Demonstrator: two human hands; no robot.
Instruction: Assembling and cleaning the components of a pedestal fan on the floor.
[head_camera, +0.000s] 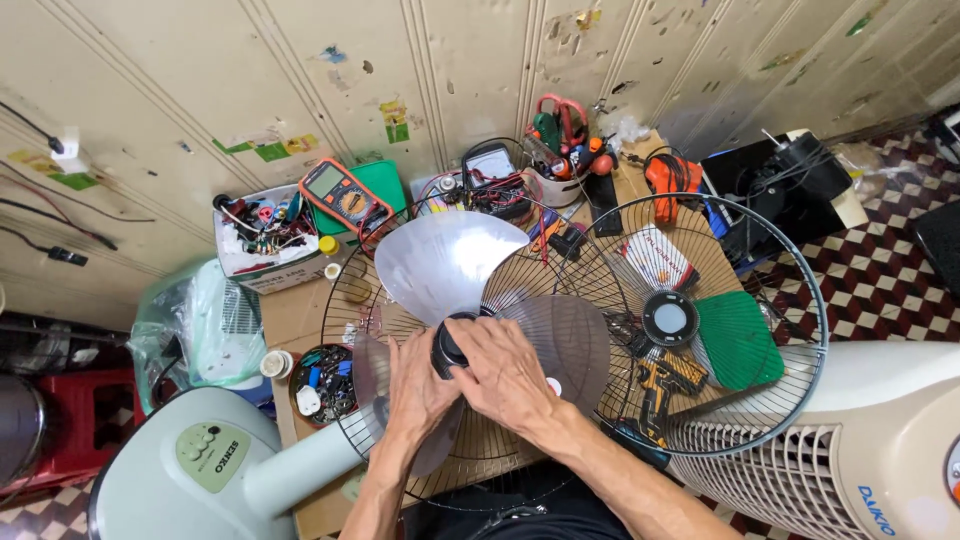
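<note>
A stand fan lies across the low work surface with its rear wire guard facing up. Its translucent grey blade sits on the shaft, with a black hub cap at the middle. My left hand rests on the blade beside the hub. My right hand covers the hub from the right, fingers wrapped on the black cap. The loose front wire guard lies just right of the blade, its round centre badge facing up.
The fan's pale base with green buttons is at lower left. A white tower cooler lies at lower right. An orange multimeter, a box of parts, a tub of tools, a yellow drill and a green lid crowd the cardboard.
</note>
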